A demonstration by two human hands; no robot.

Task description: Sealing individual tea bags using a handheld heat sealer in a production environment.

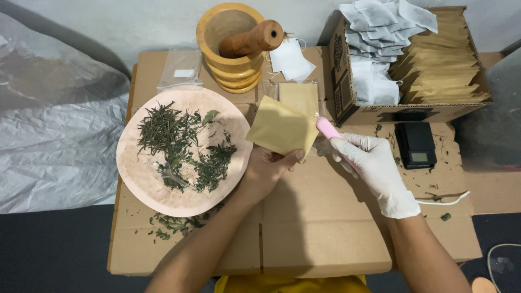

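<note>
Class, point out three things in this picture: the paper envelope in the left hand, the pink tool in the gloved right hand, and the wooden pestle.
Paper envelope [281,129], head view, middle of its flat face.
Pink tool [326,127], head view, its rounded upper end.
Wooden pestle [252,39], head view, mid-handle.

Your left hand [267,169] pinches a flat tan paper pouch [281,130] above the cardboard worktop. Just behind it lies a clear sleeve with a tan pouch inside [298,96]. Far right, an open cardboard box [347,87] holds upright tan pouches [442,65] and white filter bags [382,24]. Small black scale, grey screen [419,157], just below the box. Clear bag with a white label [180,70] left of the mortar.
</note>
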